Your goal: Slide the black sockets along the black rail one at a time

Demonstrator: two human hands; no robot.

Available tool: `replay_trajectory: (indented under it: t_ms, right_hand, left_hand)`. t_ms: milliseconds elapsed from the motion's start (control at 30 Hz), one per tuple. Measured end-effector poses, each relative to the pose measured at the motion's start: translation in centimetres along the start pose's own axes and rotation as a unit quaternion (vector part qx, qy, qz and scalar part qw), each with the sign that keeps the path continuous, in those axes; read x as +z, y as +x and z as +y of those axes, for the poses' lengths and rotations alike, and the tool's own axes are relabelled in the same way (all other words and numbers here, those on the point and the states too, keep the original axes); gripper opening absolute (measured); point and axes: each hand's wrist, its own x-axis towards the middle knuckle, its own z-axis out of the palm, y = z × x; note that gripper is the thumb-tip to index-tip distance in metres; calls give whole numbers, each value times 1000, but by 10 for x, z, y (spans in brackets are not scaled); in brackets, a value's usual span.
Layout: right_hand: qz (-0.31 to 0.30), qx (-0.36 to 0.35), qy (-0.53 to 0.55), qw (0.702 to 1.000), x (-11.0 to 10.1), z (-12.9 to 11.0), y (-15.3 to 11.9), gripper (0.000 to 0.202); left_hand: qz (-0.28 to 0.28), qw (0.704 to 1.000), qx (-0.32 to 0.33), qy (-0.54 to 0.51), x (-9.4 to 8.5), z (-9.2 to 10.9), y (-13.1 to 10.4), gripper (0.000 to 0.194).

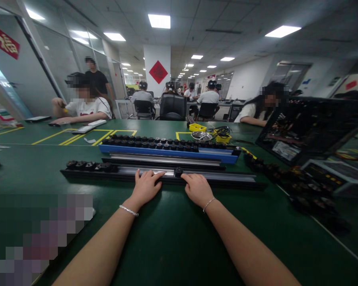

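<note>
A long black rail (235, 177) with a shiny inner channel lies across the table in front of me. My left hand (146, 186) rests on its near edge, fingers spread over the channel. One small black block (178, 172) sits in the channel between my hands. At the block's right side is my right hand (198, 190), its index finger stretched out to touch it and the other fingers partly hidden. Several similar black blocks (91, 165) stand at the rail's left end. What the blocks are for cannot be made out.
Behind lie another rail (167, 159) and a blue rail (167, 151) carrying rows of black blocks. Loose black parts (310, 194) lie at right, near a metal-cased unit (340, 176) and an open computer case (301, 131). Yellow trays (197, 127) and a metal dish (201, 136) stand farther back. Co-workers sit beyond.
</note>
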Motion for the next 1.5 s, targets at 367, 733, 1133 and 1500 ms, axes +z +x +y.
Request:
replay_trajectory:
  t_ms: [367,733,1133,1500]
  right_hand:
    - [-6,-2,-3,1000,1,1,1,42]
    - [3,-20,-16,1000,2,7,2,40]
    - [-13,-9,-39,999,-7,5,0,38]
    - [-35,-2,-49,998,-11,8,0,36]
  left_hand:
    - [-1,1000,2,-5,-1,0,0,40]
    - [-3,1000,-2,-5,-3,1,0,40]
    - [-7,1000,-5,-6,-4,1,-1,40]
    - [-10,1000,-4,-11,-4,1,0,40]
